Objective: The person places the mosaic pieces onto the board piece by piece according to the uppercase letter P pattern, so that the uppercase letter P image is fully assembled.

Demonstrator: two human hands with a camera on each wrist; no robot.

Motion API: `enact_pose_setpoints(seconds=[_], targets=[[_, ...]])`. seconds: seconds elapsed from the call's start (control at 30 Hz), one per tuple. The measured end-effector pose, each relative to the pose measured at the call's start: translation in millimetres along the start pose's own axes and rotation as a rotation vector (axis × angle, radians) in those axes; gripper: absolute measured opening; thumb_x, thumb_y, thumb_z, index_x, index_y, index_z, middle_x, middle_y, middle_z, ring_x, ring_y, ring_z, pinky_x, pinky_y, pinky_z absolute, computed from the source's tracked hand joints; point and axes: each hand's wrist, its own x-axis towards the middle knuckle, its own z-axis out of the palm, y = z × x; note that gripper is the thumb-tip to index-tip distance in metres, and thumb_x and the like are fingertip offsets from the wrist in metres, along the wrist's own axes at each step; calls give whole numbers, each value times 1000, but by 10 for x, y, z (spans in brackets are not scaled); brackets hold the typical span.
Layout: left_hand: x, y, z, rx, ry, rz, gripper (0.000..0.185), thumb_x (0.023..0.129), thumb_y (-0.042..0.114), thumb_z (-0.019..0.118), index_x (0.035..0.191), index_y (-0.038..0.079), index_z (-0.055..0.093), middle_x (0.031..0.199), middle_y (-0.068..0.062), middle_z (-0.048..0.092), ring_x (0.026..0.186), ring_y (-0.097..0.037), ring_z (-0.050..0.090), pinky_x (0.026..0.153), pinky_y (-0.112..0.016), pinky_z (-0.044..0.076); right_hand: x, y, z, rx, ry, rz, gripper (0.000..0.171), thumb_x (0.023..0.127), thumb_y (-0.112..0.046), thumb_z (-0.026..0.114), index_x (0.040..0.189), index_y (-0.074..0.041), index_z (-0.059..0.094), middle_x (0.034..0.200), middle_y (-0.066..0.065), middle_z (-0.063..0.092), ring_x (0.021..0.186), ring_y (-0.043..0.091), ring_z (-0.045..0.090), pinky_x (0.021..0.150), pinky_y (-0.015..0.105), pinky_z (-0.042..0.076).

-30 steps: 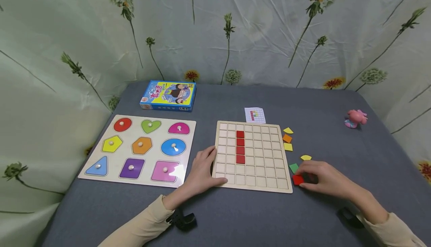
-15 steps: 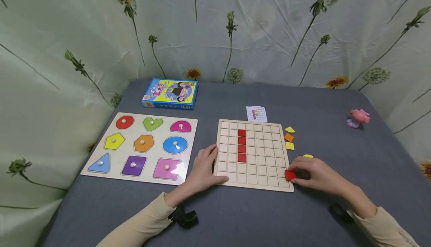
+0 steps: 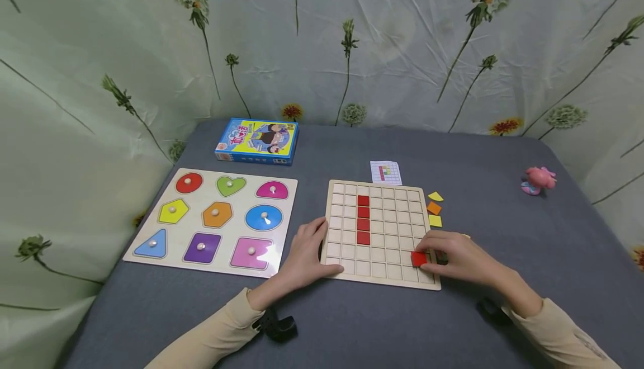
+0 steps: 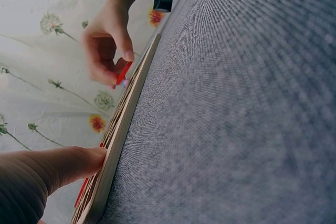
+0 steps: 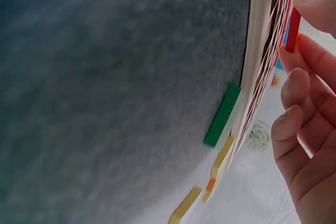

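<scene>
A square wooden grid board [image 3: 392, 228] lies flat, with several red tiles [image 3: 363, 224] in one upright column left of its middle. My left hand [image 3: 305, 255] rests at the board's near left corner, fingers along the left edge. In the left wrist view its thumb [image 4: 79, 165] presses on the rim. My right hand [image 3: 460, 255] pinches a red square tile [image 3: 418, 259] between thumb and fingertips, over the board's right side. Seen from the right wrist, that tile [image 5: 295, 24] is held edge-on. A green tile [image 5: 224, 116] lies beside the board, mostly hidden by the hand in the head view.
Right of the board are yellow [image 3: 435, 221] and orange [image 3: 434, 208] pieces. Behind it lies a pattern card [image 3: 386, 173]. A knobbed shape puzzle [image 3: 226, 235] lies left, a blue-yellow box [image 3: 257, 141] behind that. A pink figurine [image 3: 539, 181] stands far right.
My right hand has taken the red tile from the table right of the board and carried it left over the board. My left hand has stayed at the corner.
</scene>
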Motion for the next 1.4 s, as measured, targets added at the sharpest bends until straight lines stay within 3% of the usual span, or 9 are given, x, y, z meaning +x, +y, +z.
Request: enact_pose_setpoints(seconds=[0.27, 0.9, 1.2, 1.4], targets=[[-20, 15, -12, -4, 0, -8, 95, 65, 40, 80, 141, 2, 39, 144, -13, 39, 124, -30, 35, 101, -52, 31, 112, -35, 39, 8, -73, 59, 21, 75, -21, 78, 93, -20, 68, 83, -13, 59, 65, -4, 44, 58, 11, 36], [8, 14, 5, -8, -14, 13, 95, 66, 40, 80, 142, 3, 38, 145, -14, 38, 124, -31, 35, 101, -52, 31, 295, -110, 151, -22, 12, 47, 23, 71, -22, 80, 90, -19, 68, 80, -12, 59, 64, -2, 44, 57, 11, 35], [8, -7, 7, 2, 12, 42, 94, 65, 40, 80, 140, 1, 40, 143, -15, 39, 122, -31, 36, 99, -52, 31, 392, -158, 187, -34, 7, 54, 22, 72, -26, 79, 90, -20, 68, 79, -13, 58, 63, -5, 40, 56, 11, 34], [1, -12, 4, -9, 19, 35, 94, 65, 40, 80, 141, 1, 40, 144, -14, 39, 123, -31, 36, 99, -52, 31, 480, -189, 213, -13, -10, 46, 20, 74, -25, 78, 90, -20, 69, 84, -12, 62, 66, -1, 45, 58, 12, 37]])
